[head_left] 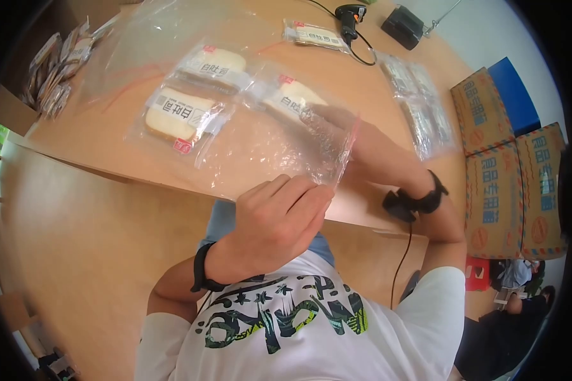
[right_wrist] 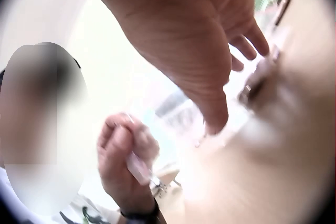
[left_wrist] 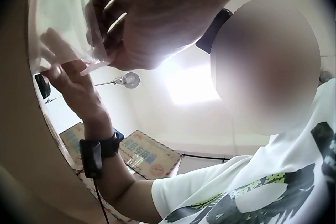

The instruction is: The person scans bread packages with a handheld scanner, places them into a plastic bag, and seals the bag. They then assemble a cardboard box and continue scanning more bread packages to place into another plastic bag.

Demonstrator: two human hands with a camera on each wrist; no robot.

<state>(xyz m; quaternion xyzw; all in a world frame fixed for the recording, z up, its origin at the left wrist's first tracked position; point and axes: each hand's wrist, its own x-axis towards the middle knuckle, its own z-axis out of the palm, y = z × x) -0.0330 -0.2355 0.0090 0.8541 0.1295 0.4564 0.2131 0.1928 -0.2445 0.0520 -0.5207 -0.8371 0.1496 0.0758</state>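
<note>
My left hand (head_left: 276,219) grips the edge of a large clear zip bag (head_left: 251,155) near its red strip (head_left: 351,143), close to the table's front edge. Through the mouth of the bag reaches my right hand (head_left: 343,124), hazy behind the plastic. Its fingertips are at a packaged slice of white toast (head_left: 289,100); in the right wrist view the fingers are loosely extended and the thumb (right_wrist: 215,116) stands apart from them. Two more toast packets, one at the left (head_left: 178,114) and one behind it (head_left: 213,65), lie at the bag's far side.
Another toast packet (head_left: 314,36) lies farther back beside a barcode scanner (head_left: 349,19) and its cable. Shiny clear packets (head_left: 419,101) are at the right of the table (head_left: 51,136). Brown packets (head_left: 57,66) are heaped at the left. Cardboard boxes (head_left: 492,190) stand beyond the right edge.
</note>
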